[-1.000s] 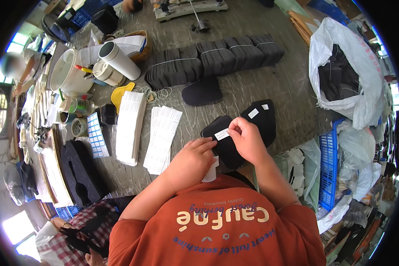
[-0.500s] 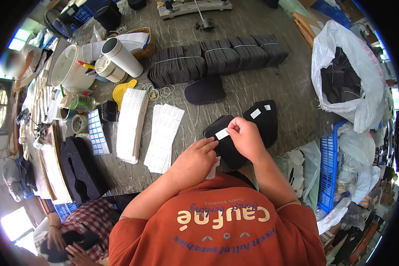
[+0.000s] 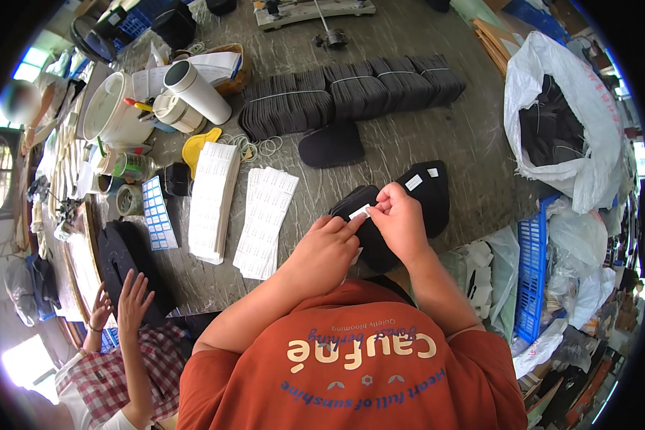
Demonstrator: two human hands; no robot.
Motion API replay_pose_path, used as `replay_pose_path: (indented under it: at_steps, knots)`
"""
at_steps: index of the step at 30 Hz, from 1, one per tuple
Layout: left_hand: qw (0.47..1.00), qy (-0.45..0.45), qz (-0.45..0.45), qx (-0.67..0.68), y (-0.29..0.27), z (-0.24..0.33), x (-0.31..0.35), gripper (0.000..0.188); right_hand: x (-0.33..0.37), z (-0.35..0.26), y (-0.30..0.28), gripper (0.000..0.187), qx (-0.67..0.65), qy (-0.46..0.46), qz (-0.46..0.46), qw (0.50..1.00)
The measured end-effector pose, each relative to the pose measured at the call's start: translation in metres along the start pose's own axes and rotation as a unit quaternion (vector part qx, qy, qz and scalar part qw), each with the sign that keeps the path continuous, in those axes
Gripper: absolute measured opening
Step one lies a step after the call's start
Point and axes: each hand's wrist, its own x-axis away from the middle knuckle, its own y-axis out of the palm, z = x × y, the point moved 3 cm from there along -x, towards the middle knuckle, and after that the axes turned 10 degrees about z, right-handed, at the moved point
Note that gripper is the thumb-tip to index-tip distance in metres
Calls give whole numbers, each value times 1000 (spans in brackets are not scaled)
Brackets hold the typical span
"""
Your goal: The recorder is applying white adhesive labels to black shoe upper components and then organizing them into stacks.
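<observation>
- Left hand (image 3: 326,247): over the near edge of the table, index finger extended to the label's lower edge; other fingers bent. A white slip shows beneath; cannot tell whether it is gripped.
- Black pad stack (image 3: 374,247): near edge, right of middle, under both hands. Looks light, soft, springy; best steadied flat by its rim.
- White label (image 3: 360,211): over the stack's upper part, one end pinched. Likely feather-light, limp, tacky underneath, easily creased; take it by a corner.
- Right hand (image 3: 399,222): thumb and forefinger closed on the label.
- Labelled black pad (image 3: 435,204): just right of the stack, two white labels at its far end.
- Surface: dark, streaky table (image 3: 480,143). Black cut-out piece (image 3: 125,251) at near left corner; then blue-and-white sticker sheet (image 3: 158,218), label-sheet stack (image 3: 213,204), fanned label sheets (image 3: 265,222). Banded black bundles (image 3: 351,93) in a row toward the far edge.
- Room: co-worker (image 3: 115,365) in checked garment off the near left corner; white sack (image 3: 588,179) of dark pieces at the right edge, blue crate (image 3: 530,276) below it. Cluttered both sides.
</observation>
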Motion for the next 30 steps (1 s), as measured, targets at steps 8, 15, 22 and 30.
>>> replay_pose_path:
  at_steps: [8,15,22,30]
  knots:
    - [999,-22,-48,-13,2,-3,-8,17,-3,-1,-2,23,97,-200,125,967]
    - [993,-54,-56,84,-5,-13,11,9,-12,4,-15,18,61,-37,46,996]
    - [989,-78,-52,113,-5,-10,9,7,-8,10,-8,17,22,-82,47,995]
    - [989,-68,-19,127,-6,-16,13,8,-42,46,-66,14,32,-8,83,996]
